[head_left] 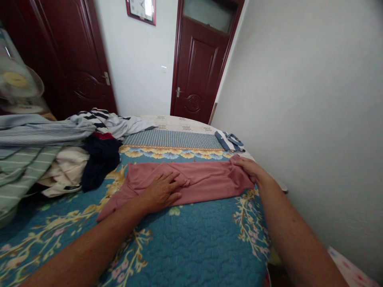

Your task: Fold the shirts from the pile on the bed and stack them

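A pink garment (206,179), folded into a long strip, lies across the blue flowered bedspread (203,239). Resting flat on its middle is my left hand (164,189), fingers spread. At the strip's right end my right hand (249,169) grips the bunched pink cloth, with the fingertips partly hidden in the fabric. The left end of the garment fans out wider and slants towards me, passing beside my left forearm. Which kind of garment it is, I cannot tell.
On the left lies a loose heap of clothes, with a green striped piece (18,171) and a navy piece (100,159). A folded blue and white garment (229,141) sits at the far right, near the white wall (299,99). An electric fan (18,83) stands at the far left.
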`<state>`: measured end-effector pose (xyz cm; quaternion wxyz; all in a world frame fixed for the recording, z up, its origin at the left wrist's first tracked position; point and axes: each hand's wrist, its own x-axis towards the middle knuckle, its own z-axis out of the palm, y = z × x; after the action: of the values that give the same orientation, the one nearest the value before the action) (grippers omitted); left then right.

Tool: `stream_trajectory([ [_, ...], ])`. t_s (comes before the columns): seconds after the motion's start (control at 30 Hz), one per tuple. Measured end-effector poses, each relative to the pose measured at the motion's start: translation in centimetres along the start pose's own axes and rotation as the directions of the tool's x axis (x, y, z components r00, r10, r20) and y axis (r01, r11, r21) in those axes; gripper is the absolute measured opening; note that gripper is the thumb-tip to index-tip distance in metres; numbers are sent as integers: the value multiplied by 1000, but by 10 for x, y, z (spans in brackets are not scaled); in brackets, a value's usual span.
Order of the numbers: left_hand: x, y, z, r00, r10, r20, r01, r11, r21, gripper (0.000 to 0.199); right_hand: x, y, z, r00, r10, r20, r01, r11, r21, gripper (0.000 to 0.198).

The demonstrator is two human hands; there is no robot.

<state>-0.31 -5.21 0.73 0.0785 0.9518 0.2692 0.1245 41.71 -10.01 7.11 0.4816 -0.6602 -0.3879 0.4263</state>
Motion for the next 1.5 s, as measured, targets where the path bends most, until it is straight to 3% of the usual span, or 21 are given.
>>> stream_trajectory([
  [0.1, 1, -1, 0, 1000, -10, -21, 10, 1000, -24, 51, -5, -16, 45, 984, -163, 70, 174, 967, -186, 27],
  [0.23, 1, -2, -2, 997, -7, -70, 4, 999, -40, 42, -10, -12, 121, 928, -325, 184, 370, 734, -570, 41],
  [0.33, 0, -3, -1, 997, 12, -76, -14, 1000, -21, 41, -15, 7, 167, 928, -320, 191, 348, 563, -750, 44],
  [0.43, -1, -4, 1, 997, 10, -70, -10, 1000, 6, 43, -21, 21, 187, 931, -336, 144, 292, 446, -846, 40],
  [0.53, -1, -5, 4, 997, 6, -71, -5, 1000, 8, 44, -27, 23, 188, 920, -354, 166, 310, 402, -862, 37],
  [0.67, -1, -5, 6, 997, 8, -72, -8, 1000, 0, 45, -32, 20, 184, 896, -400, 195, 368, 420, -829, 28],
  [0.83, -1, -3, 0, 991, 25, -131, -31, 998, -47, 38, -30, 20, 171, 823, -467, 323, 554, 534, -639, 24],
  [0.9, 0, -1, -4, 983, 33, -178, -47, 996, -75, 31, -23, 20, 158, 799, -533, 278, 586, 586, -561, 29],
  [1.0, 3, 2, -12, 972, 20, -236, -50, 991, -124, 24, -12, 20, 135, 802, -580, 141, 537, 598, -594, 27],
  [1.13, 7, 4, -19, 965, -35, -260, -13, 983, -182, 24, -6, 21, 122, 805, -561, 193, 517, 505, -691, 24],
  [1.27, 14, 8, -21, 961, -104, -257, 61, 983, -171, 23, -16, 18, 132, 781, -524, 339, 571, 380, -728, 19],
  [1.4, 27, 12, -17, 969, -136, -209, 113, 987, -117, 23, -33, 14, 148, 779, -490, 391, 575, 309, -758, 36],
  [1.5, 41, 15, -12, 973, -145, -178, 134, 989, -69, 23, -45, 14, 162, 813, -459, 358, 522, 302, -798, 43],
])
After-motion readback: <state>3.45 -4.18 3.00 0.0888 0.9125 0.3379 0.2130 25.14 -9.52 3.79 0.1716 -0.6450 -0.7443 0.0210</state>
